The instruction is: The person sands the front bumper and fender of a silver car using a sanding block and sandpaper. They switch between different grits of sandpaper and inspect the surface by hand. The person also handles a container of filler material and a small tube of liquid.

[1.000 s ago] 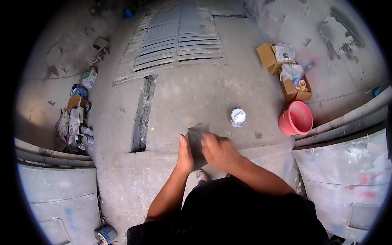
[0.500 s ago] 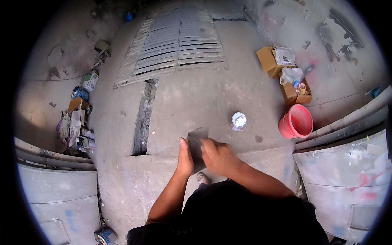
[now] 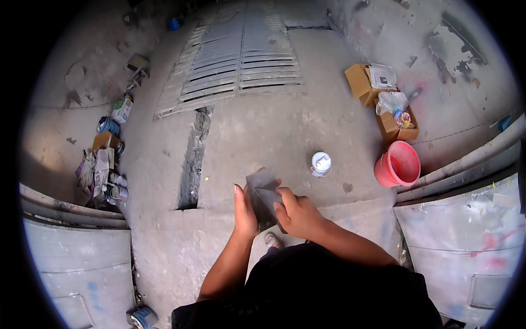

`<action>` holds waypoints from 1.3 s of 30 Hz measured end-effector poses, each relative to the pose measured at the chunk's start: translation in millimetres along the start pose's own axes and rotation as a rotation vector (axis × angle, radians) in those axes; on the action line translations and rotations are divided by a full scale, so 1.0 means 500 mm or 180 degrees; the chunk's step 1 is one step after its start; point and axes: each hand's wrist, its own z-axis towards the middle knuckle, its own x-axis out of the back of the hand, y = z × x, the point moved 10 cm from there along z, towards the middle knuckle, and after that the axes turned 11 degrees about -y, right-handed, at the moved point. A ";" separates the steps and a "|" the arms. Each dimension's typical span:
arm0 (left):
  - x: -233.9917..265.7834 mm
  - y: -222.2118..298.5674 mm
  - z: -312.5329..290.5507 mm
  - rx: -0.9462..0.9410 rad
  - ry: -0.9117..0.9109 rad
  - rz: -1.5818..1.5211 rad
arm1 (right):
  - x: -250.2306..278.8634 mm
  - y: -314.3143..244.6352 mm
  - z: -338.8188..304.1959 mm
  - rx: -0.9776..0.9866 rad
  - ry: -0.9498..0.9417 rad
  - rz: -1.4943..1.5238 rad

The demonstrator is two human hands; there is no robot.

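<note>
A dark grey sheet (image 3: 263, 194) — thin, flat and dull, most likely sandpaper — sits between the person's two hands, held above the concrete floor (image 3: 274, 126) in front of the body. It looks creased or folded, with a paler upper flap and a darker lower part, and its corners are fairly square. Its long axis runs away from the person, tilted slightly to the left, with the top edge pointing toward the metal grate (image 3: 241, 60).

The left hand (image 3: 244, 211) presses its open palm and straight fingers against the sheet's left edge. The right hand (image 3: 298, 214) is curled over the lower right part, its grip closed on the sheet with the thumb on top.

Just beyond the sheet stands a small round tin (image 3: 321, 163) with a shiny lid. Further right is a red plastic bucket (image 3: 397, 164), and behind that some cardboard boxes (image 3: 378, 93) (one stuffed with a plastic bag). The floor is rough, stained and cracked.
</note>
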 end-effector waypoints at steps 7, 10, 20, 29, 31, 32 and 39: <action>0.011 -0.001 -0.001 0.0051 -0.0070 0.0183 | -0.012 0.018 -0.002 -0.0300 -0.0279 0.0373; 0.008 0.004 -0.005 -0.0038 -0.0026 0.0124 | 0.000 0.031 0.004 -0.0462 -0.0274 0.0595; -0.005 0.024 -0.011 -0.0139 -0.0022 0.0300 | 0.012 0.048 0.014 -0.0774 -0.0243 0.0748; -0.012 0.025 -0.020 -0.0078 -0.0157 0.0363 | 0.010 0.037 0.005 -0.0662 -0.0217 0.0658; -0.015 0.025 -0.007 -0.0129 -0.0233 0.0325 | -0.015 0.019 -0.016 -0.0509 -0.0332 0.0391; -0.010 0.024 -0.011 -0.0133 -0.0237 0.0309 | -0.029 -0.004 -0.019 -0.0198 -0.0319 0.0560; -0.010 0.024 -0.014 -0.0106 -0.0173 0.0327 | -0.007 0.019 -0.008 -0.0368 -0.0134 0.0588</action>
